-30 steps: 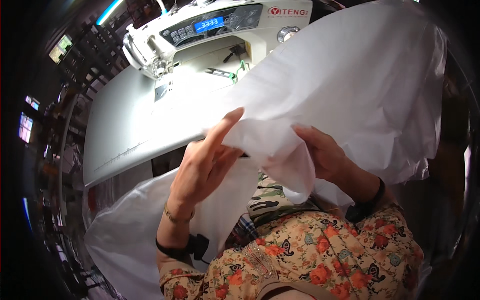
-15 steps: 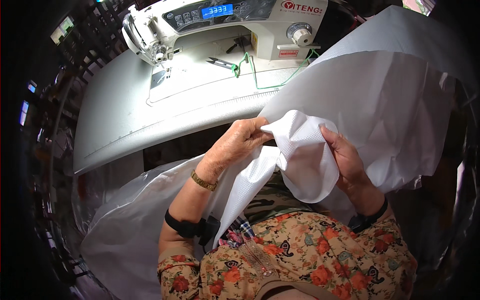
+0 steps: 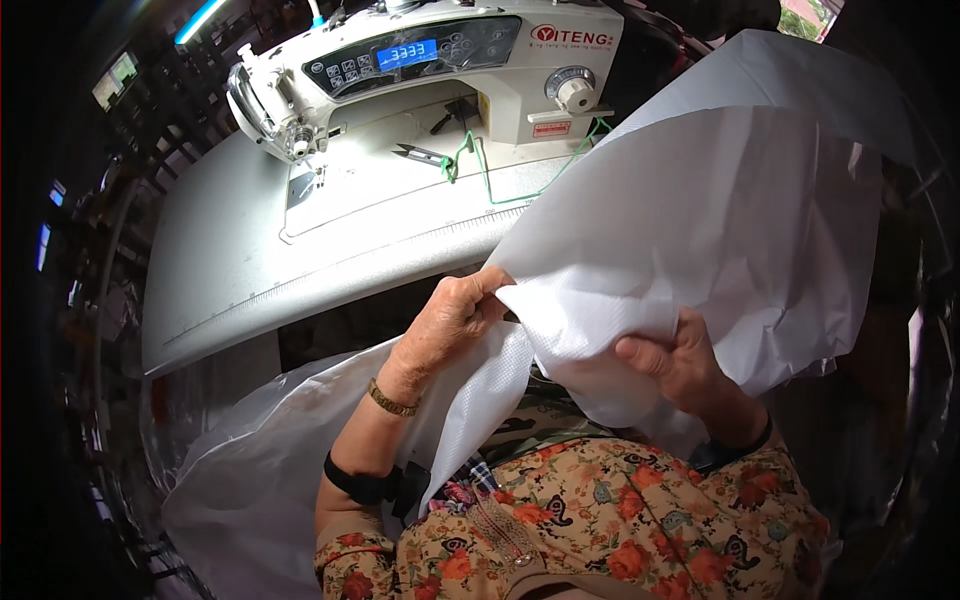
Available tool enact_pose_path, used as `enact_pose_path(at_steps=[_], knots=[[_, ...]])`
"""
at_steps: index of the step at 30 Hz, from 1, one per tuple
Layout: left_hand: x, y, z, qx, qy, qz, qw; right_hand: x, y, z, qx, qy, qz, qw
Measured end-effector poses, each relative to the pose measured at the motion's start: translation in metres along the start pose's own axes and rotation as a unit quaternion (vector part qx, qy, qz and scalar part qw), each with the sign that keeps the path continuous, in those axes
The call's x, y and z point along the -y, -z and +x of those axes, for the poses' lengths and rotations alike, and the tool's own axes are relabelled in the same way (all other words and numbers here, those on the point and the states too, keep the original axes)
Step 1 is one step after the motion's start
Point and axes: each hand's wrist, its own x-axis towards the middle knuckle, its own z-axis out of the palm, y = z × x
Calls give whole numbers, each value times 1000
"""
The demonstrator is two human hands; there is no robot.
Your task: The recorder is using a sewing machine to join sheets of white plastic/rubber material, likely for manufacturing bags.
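Observation:
A large sheet of white textured woven fabric (image 3: 690,200) spreads from the machine table's right side down across my lap. With its fingers pinched at an edge of it, my left hand (image 3: 460,312) holds the fabric just in front of the table. My right hand (image 3: 682,365) grips a bunched fold further right, thumb on top and the other fingers partly behind the cloth. Between both hands the fabric is gathered and creased. A long strip of it hangs below my left hand.
A white sewing machine (image 3: 420,65) with a lit display stands on a pale table (image 3: 230,260) ahead. Thread snips (image 3: 422,156) tied to a green cord (image 3: 487,180) lie beneath its arm. More white sheeting (image 3: 270,460) drapes at the lower left.
Both hands have moved lower, the left one slightly leftward. My right hand has turned, its thumb now pointing left over the fabric. The raised fold between the hands has flattened. The view has shifted a little.

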Motion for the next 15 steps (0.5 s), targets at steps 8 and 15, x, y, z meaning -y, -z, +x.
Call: enact_pose_path(at_steps=[8,15], knots=[[12,-11,1,-16,-20,-184,983,-19,-43,4,143,372,-395,828],[12,-21,0,-17,27,-336,941,-21,-53,11,194,342,-421,817]])
